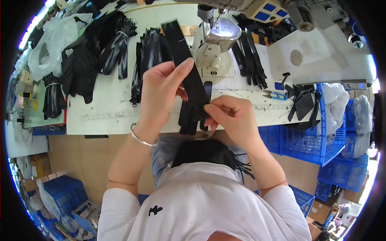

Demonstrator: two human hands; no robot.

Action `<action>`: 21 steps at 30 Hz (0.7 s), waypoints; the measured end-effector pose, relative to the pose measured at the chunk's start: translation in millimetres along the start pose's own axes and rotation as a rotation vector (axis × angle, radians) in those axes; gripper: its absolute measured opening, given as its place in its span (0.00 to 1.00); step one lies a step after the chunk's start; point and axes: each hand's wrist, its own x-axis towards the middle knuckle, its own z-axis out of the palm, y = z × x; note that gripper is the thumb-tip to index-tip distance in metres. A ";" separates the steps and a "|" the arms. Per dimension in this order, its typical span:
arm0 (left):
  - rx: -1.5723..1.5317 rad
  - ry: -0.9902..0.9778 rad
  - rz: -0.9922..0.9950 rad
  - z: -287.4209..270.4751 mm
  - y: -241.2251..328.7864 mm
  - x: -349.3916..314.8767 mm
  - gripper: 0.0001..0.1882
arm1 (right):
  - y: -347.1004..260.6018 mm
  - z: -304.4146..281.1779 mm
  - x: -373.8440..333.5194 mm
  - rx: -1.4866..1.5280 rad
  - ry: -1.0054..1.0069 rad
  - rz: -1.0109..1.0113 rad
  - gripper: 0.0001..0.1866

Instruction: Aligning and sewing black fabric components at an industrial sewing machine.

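A long black fabric strip [177, 40], like zipper tape, slants up over the table with a frayed top end and a small pale mark. My left hand [165, 86] pinches it near its middle between thumb and fingers. Lower down, my right hand [233, 116] is closed in a pinch at the strip's lower right edge. More black pieces [188, 120] hang below, by the table's front edge; whether they join the strip cannot be made out. Just behind my hands stands the sewing machine [213, 44], its lamp lit above the needle area.
Bundles of black strips [150, 48] lie to the left, with others [251, 60] right of the machine. A printed ruler [108, 115] runs along the white table [92, 126]. Blue thread snips [277, 95] lie at right, near blue crates [301, 140]. A plastic bag [56, 40] sits far left.
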 end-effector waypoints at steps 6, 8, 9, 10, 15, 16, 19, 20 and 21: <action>-0.088 -0.198 -0.095 9.3 21.3 17.8 0.12 | -4.1 -1.2 -8.7 -0.179 0.149 -0.210 0.04; -0.128 -0.250 -0.146 10.0 17.9 23.5 0.11 | -1.6 -2.1 -9.8 -0.180 0.169 -0.233 0.04; -0.147 -0.247 -0.155 12.2 18.0 25.1 0.11 | -1.7 -2.6 -10.0 -0.188 0.168 -0.246 0.04; -0.143 -0.251 -0.155 14.0 20.1 25.5 0.11 | -1.5 -2.8 -10.2 -0.196 0.165 -0.258 0.04; -0.128 -0.298 -0.180 24.5 34.8 27.3 0.10 | -3.2 -3.5 -11.5 -0.187 0.179 -0.273 0.04; -0.126 -0.299 -0.181 26.4 36.3 28.1 0.10 | -2.6 -3.1 -11.0 -0.175 0.190 -0.283 0.04; -0.102 -0.280 -0.148 28.2 37.2 32.3 0.09 | -2.7 1.5 -8.6 -0.094 0.211 -0.292 0.04; -0.080 -0.274 -0.140 26.6 36.0 34.5 0.09 | -2.2 2.1 -6.9 -0.094 0.209 -0.292 0.04; -0.058 -0.270 -0.131 25.5 35.3 36.5 0.09 | -1.4 2.3 -4.7 -0.069 0.210 -0.279 0.04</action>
